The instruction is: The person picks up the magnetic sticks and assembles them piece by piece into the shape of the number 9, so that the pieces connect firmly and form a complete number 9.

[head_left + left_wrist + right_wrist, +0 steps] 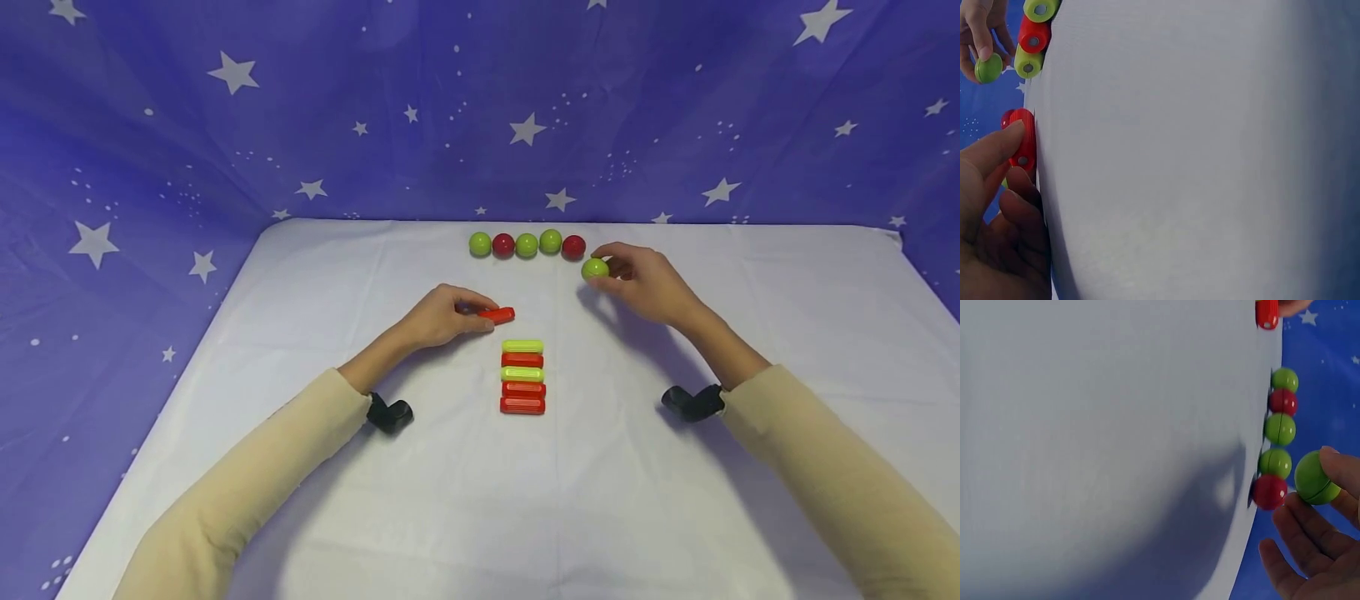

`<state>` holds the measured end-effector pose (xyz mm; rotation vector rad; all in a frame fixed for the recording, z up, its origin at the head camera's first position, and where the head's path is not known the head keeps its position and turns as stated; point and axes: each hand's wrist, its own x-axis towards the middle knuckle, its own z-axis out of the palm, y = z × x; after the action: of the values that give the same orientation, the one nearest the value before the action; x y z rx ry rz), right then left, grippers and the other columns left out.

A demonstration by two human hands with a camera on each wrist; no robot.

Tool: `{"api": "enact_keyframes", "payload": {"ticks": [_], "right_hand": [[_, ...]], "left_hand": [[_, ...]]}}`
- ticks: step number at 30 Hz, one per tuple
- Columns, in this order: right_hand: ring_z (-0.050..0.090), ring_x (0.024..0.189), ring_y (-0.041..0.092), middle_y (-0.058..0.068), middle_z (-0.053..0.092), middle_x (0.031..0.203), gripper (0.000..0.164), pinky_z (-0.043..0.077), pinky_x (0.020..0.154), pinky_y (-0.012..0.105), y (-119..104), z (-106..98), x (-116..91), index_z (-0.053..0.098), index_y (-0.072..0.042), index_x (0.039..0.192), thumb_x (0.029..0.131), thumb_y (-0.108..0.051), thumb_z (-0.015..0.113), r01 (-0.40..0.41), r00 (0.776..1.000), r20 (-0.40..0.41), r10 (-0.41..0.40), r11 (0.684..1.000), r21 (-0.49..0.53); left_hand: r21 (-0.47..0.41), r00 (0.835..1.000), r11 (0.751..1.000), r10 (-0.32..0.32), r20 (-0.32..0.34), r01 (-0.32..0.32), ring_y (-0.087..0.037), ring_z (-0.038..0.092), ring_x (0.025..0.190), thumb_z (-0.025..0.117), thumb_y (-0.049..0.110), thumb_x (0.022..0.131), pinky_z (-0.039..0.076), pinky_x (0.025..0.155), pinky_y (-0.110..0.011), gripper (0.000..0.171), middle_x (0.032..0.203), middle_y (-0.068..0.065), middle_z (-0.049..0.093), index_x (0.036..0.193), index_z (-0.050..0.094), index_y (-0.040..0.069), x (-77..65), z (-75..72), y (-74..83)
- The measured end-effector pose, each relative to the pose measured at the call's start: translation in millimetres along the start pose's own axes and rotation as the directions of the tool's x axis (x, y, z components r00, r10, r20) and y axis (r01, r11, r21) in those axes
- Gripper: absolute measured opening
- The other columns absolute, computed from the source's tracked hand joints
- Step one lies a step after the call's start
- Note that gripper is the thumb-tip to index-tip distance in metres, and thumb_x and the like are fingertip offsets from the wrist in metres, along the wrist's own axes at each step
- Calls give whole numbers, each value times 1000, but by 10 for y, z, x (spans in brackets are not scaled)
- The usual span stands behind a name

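My left hand (450, 317) pinches a short red ribbed rod (502, 316) between thumb and fingers, just beyond a column of red and yellow-green rods (522, 389). In the left wrist view, a grey round spot marks the end of that red rod (1023, 140). To the right, my right hand (647, 282) holds a green ball (595, 269) between thumb and fingertips. Its dark seam is plain on the green ball (1315, 479) in the right wrist view. The ball is close to the near-right end of a row of balls, next to a red ball (573, 247).
Several green and red balls (527, 245) form a line near the far edge of the white-covered table (420, 517). Behind them hangs a blue cloth (420, 158) with white stars. A black device (390, 414) sits at each sleeve cuff.
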<state>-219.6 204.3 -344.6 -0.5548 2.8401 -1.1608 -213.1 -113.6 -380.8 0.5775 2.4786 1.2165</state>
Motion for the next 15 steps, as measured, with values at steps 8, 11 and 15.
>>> {"api": "enact_keyframes", "payload": {"ticks": [8, 11, 15], "right_hand": [[62, 98, 34, 18, 67, 107, 35, 46, 90, 49, -98, 129, -12, 62, 1, 124, 92, -12, 69, 9, 999, 46, -10, 1000, 16], [62, 99, 33, 18, 67, 108, 36, 46, 91, 49, -84, 173, -9, 61, 2, 125, 92, -11, 69, 17, 998, 64, -18, 1000, 8], [61, 101, 33, 19, 66, 109, 34, 46, 93, 49, -44, 238, 18, 61, 3, 123, 91, -7, 69, 30, 996, 89, -30, 1000, 0]], "left_hand": [[-1, 1000, 1000, 14, -5, -14, -20, 57, 105, 77, 18, 88, 44, 93, -36, 29, 114, -3, 70, 116, 74, 10, 7, 8, -14], [8, 1000, 1000, 14, -4, -14, -20, 57, 104, 76, 18, 88, 45, 92, -35, 29, 114, -2, 70, 116, 74, 10, 9, 16, -16], [15, 1000, 1000, 1, -11, -1, -19, 56, 105, 76, 19, 89, 44, 94, -35, 29, 116, -2, 69, 116, 74, 11, 2, 5, -25]]}}
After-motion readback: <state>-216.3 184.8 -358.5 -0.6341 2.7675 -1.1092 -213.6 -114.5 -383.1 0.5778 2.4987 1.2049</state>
